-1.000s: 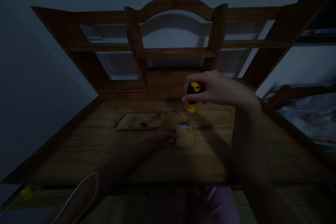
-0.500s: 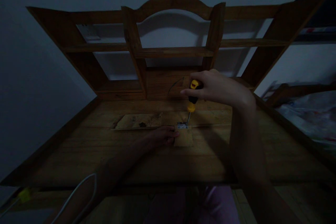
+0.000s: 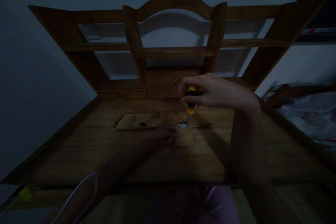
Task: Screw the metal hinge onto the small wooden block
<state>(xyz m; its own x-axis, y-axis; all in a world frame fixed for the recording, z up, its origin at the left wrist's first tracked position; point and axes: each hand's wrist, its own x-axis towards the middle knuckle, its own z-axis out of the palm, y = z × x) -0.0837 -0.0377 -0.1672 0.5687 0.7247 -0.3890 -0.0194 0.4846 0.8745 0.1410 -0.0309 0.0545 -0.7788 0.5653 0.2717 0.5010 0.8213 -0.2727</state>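
The scene is dim, with a bluish cast on the wall point(image 3: 52, 59) and dull brown on the desk point(image 3: 91, 161). Light seems to fall from above: it catches the back of the right hand point(image 3: 210, 91), and a broad soft shadow lies on the desk beside that arm. The left hand point(image 3: 162, 135) stays murky. The hinge point(image 3: 182, 125) gives a small glint. The shelf point(image 3: 174, 52) shades the wall behind it. Wide-angle stretch splays its sides; corners darken, and the bags point(image 3: 312, 115) look smeary.
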